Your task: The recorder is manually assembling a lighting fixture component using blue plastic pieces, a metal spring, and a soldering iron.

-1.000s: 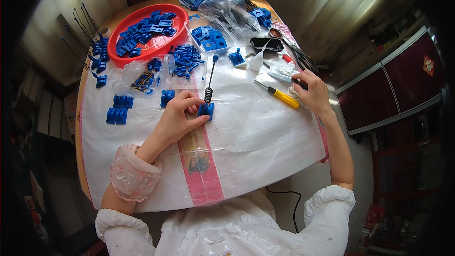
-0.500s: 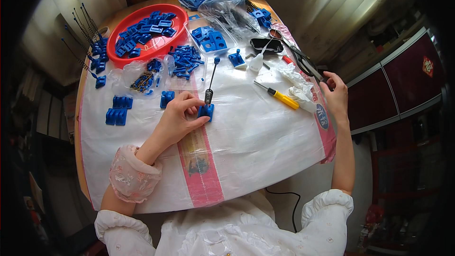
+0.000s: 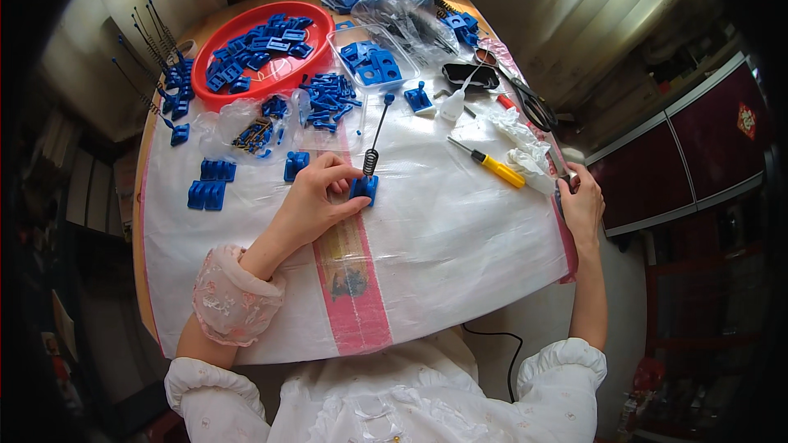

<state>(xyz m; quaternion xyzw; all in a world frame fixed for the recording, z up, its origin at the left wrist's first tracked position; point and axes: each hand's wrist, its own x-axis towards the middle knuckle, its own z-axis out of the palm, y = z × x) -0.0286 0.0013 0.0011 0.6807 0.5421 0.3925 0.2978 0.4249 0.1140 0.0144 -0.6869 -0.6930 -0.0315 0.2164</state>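
Near the middle of the white sheet [image 3: 460,238], my left hand [image 3: 318,197] pinches a blue base [image 3: 364,189] bearing a black spring [image 3: 371,162], while at the right edge my right hand [image 3: 581,203] grips a slim metal tool [image 3: 565,171]. The base looks light and stiff, the spring bendable, so the base's sides should offer the surest hold.

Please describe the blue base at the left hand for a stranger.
On the white table cover, find the left hand near the middle. This hand holds the blue base, which, unlike the blue block beside the hand, carries a black spring.
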